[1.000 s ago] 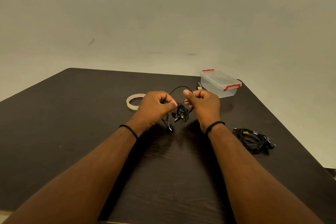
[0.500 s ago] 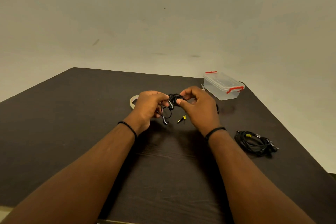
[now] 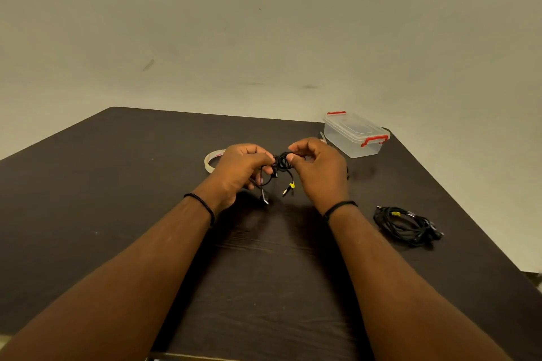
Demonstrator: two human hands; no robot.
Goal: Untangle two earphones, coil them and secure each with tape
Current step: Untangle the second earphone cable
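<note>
A small black earphone bundle [image 3: 282,162] hangs above the dark table [image 3: 117,184] between both hands. My left hand [image 3: 239,171] pinches its left side and my right hand [image 3: 318,168] pinches its right side, thumbs near each other. An earbud and a plug with a yellow tag dangle below the bundle. A second black earphone [image 3: 406,224] lies loosely coiled on the table to the right of my right forearm. The tape roll [image 3: 211,160] lies flat behind my left hand, partly hidden by it.
A clear plastic box [image 3: 353,135] with red clips stands closed at the table's far right corner. A small object beside its left wall is mostly hidden. The table's right edge runs diagonally close to the loose earphone.
My hands drew together from a spread grip and lifted the bundle slightly. The loose cable loop seen earlier above the hands is now gathered into the compact bundle.
</note>
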